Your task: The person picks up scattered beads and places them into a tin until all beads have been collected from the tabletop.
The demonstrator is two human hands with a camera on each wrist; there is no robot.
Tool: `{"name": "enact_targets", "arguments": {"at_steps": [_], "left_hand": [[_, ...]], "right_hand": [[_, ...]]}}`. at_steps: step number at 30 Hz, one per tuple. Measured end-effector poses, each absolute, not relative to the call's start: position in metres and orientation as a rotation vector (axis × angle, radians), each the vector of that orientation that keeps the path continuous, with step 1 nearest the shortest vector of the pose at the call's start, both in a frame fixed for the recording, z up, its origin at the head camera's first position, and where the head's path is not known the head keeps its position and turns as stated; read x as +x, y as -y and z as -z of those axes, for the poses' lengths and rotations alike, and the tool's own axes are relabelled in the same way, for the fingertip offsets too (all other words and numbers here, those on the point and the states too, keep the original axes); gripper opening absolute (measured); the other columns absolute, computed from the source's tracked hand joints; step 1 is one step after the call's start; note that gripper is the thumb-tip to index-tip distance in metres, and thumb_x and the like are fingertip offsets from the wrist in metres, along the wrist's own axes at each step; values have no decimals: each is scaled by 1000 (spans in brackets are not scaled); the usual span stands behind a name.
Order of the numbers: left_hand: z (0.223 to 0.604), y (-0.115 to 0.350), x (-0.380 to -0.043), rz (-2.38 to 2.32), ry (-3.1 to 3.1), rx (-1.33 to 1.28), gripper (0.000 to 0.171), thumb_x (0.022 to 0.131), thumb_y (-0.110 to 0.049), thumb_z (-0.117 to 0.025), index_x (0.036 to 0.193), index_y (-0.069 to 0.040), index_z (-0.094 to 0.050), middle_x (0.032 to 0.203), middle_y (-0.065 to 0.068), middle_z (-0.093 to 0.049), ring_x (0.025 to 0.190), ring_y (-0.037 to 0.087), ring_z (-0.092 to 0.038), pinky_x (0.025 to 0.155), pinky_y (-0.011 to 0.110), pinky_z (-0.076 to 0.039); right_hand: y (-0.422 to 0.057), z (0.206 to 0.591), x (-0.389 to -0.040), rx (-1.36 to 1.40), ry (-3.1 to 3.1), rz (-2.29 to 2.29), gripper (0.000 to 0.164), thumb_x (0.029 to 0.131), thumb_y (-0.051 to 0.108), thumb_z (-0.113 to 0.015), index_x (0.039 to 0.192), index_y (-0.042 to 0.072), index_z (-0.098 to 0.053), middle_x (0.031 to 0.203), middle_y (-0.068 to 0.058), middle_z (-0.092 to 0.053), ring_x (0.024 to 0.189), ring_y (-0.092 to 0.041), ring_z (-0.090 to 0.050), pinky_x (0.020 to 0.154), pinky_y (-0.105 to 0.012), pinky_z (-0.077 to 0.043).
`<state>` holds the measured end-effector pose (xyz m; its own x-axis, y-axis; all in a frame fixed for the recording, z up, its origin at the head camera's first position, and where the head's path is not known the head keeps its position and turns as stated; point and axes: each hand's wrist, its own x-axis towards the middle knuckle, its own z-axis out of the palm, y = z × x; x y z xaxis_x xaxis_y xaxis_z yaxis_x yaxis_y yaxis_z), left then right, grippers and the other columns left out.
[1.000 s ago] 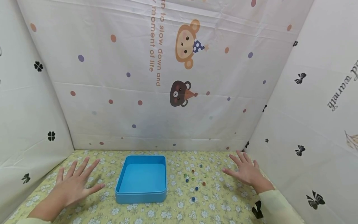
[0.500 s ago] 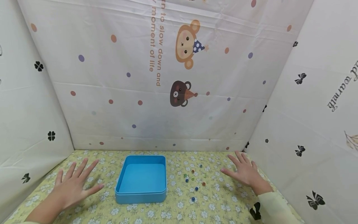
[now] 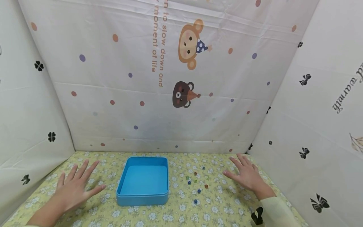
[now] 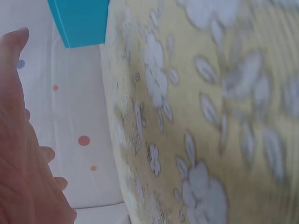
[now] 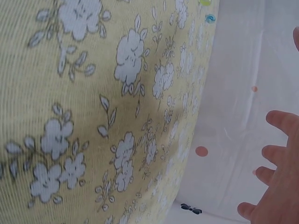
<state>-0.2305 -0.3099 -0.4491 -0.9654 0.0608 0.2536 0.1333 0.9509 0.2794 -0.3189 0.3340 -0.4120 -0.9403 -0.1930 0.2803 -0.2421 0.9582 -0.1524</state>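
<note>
My left hand (image 3: 72, 192) hovers palm down over the cloth with its fingers spread, left of a blue square box (image 3: 142, 200). The box has no lid on, and its inside is bare. On the far side, my right hand (image 3: 247, 175) is held out in the same way, fingers apart and holding nothing. Between the box and that hand lie several small glass marbles, among them a dark blue marble (image 3: 195, 201), an orange-brown marble (image 3: 206, 186) and a pale green marble (image 3: 195, 181). In the left wrist view the box's corner (image 4: 80, 23) shows beyond the thumb.
A yellow flowered cloth (image 3: 153, 217) covers the table. White printed sheets enclose it: a back wall (image 3: 96, 126) with cartoon animal heads, a left wall (image 3: 25, 119) and a right wall (image 3: 289, 126). A black strap (image 3: 257, 216) shows at the right sleeve (image 3: 279, 211).
The right hand has drifted slightly to the left and toward me. The left hand has barely shifted, and the box and marbles have stayed in place.
</note>
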Motion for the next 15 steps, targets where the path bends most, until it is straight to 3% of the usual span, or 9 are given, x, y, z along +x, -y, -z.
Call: {"name": "enact_targets", "arguments": {"at_steps": [15], "left_hand": [[447, 297, -231, 598, 2797, -123, 99, 98, -61, -58, 167, -23, 1, 168, 32, -6, 140, 70, -18, 105, 95, -14]], "right_hand": [[-322, 413, -314, 385, 2789, -349, 83, 96, 64, -60, 157, 9, -43, 166, -25, -26, 148, -54, -30, 111, -87, -31]]}}
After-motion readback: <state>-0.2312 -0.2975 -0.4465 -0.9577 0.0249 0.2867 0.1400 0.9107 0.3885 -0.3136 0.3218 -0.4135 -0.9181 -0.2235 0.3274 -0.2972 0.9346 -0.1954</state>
